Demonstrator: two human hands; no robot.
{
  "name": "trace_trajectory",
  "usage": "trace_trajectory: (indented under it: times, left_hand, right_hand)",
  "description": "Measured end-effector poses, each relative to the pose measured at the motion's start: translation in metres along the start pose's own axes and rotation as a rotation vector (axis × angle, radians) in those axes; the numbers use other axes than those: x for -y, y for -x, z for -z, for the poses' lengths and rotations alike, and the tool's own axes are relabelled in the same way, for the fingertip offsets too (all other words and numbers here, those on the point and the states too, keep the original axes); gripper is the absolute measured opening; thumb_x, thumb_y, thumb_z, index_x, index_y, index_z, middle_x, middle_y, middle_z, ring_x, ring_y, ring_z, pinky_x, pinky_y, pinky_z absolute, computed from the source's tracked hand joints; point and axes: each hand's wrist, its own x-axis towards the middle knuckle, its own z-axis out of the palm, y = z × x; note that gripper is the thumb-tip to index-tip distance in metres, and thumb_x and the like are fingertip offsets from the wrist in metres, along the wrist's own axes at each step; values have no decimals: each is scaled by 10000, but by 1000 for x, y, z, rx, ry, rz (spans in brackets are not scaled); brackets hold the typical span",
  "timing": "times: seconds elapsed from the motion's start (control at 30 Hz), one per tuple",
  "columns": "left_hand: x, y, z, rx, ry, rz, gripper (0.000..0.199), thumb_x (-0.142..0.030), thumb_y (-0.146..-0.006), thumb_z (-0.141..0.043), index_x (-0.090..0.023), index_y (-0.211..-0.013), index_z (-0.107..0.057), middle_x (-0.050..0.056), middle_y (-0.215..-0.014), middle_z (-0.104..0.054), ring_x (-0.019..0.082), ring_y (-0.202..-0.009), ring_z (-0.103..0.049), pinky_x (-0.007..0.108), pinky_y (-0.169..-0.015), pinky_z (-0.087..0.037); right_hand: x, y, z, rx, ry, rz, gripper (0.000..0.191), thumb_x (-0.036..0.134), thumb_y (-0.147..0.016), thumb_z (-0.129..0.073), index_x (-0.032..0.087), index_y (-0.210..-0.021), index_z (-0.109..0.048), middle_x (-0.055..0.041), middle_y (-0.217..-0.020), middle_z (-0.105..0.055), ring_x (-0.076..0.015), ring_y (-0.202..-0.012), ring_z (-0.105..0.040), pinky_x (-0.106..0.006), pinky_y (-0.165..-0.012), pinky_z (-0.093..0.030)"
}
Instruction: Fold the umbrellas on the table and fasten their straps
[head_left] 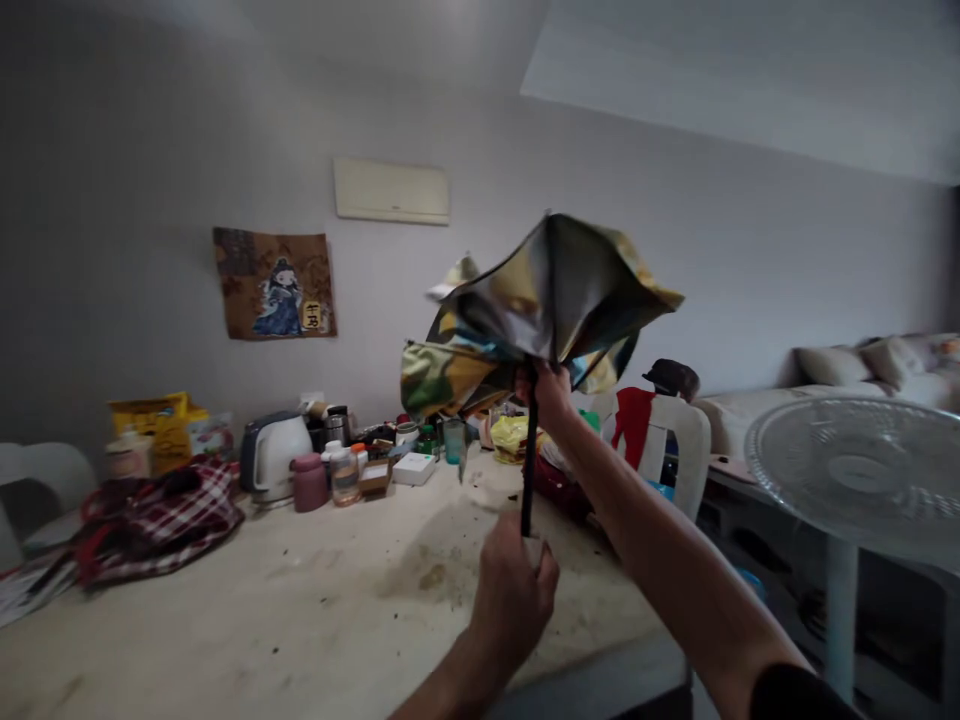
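The left hand [517,590] is low, a bit right of the middle of the scene, above the near part of the table [300,620]. Its arm comes up from the bottom and leans to the right. The fingers are curled in a fist around the bottom end of the umbrella [570,290], and the thumb is bent on the right side of the grip.

The right hand [551,390] is higher and farther away. Its arm makes a long slanted line from the bottom right corner up to the left, and it looks almost straight. A dark sleeve [799,690] shows at the near end. This hand is closed around the umbrella's stick, just under the cloth. The cloth hides some of it, so I cannot see each finger.

The umbrella is up in the air between the hands and the wall [510,150], over the table. Its black stick stands nearly straight up. The cloth is partly spread, with loose folds, and it looks blurry.

On the table, a white kettle [281,455], a pink cup [310,482] and a small white box [414,468] are left of the stick. A checked cloth bag [176,515] lies farther left.
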Motion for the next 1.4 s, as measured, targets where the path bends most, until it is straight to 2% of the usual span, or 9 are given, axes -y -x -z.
trace_trajectory:
  times: [0.2,0.43,0.67,0.77,0.87,1.0,1.2,1.3,1.4]
  left_hand:
    - [-6,0,11,18,28,63,91,-179,-782,-506,-212,-867,-502,44,-752,-563,207,-683,-572,299,-610,-406]
    - [9,7,-13,58,15,86,129,-191,-802,-476,-189,-928,-499,94,-814,-590,241,-725,-590,348,-656,-426]
    - [2,27,-19,82,25,149,108,-213,-807,-485,-175,-903,-516,120,-842,-592,264,-798,-598,382,-715,-438]
    - [2,30,-2,254,237,198,324,-281,-728,-653,-159,-1016,-568,132,-958,-613,268,-878,-595,378,-769,-444]
    - [13,11,17,404,686,337,583,-425,-645,-777,-177,-1138,-590,128,-1077,-618,255,-945,-584,352,-802,-444]
    - [33,-32,37,107,964,506,639,-662,-644,-715,-163,-1037,-641,122,-1056,-621,241,-985,-565,337,-798,-441]
    - [39,-33,49,383,1051,469,638,-621,-684,-724,-137,-1094,-658,143,-1057,-655,216,-940,-596,291,-751,-461]
    - [47,-44,49,255,1216,570,499,-512,-730,-745,-104,-1010,-674,129,-997,-669,196,-904,-616,271,-737,-483]
    - [65,-71,49,78,1346,833,244,-321,-895,-588,-91,-858,-660,109,-866,-679,164,-807,-644,261,-731,-504]
  right_hand:
    - [13,-30,-9,40,-6,-67,218,294,-888,-533,200,-724,-425,64,-501,-462,-58,-371,-394,-149,-329,-300]
    - [6,-4,1,200,-259,-260,306,305,-895,-489,199,-645,-348,76,-486,-345,-43,-365,-285,-126,-335,-251]
    - [28,6,16,390,-326,-357,139,255,-682,-539,186,-802,-524,-27,-666,-599,-137,-536,-526,-220,-435,-421]
    - [33,12,15,453,-374,-377,174,275,-664,-541,178,-807,-522,-43,-678,-609,-118,-514,-495,-175,-384,-351]
    - [25,22,8,403,-378,-398,154,289,-718,-561,202,-729,-434,25,-564,-502,-76,-412,-373,-136,-321,-212]
    - [7,26,-2,283,-368,-482,173,199,-795,-542,211,-737,-379,69,-551,-408,-46,-372,-307,-112,-305,-151]
    - [-7,8,-5,140,-415,-513,176,84,-855,-404,206,-736,-359,74,-551,-343,-35,-356,-276,-88,-293,-138]
    - [-17,16,-2,214,-435,-574,170,111,-873,-439,200,-737,-390,52,-580,-400,-45,-393,-335,-88,-301,-211]
    - [-26,29,1,282,-455,-656,185,141,-865,-524,196,-732,-408,45,-597,-432,-48,-420,-343,-87,-311,-258]
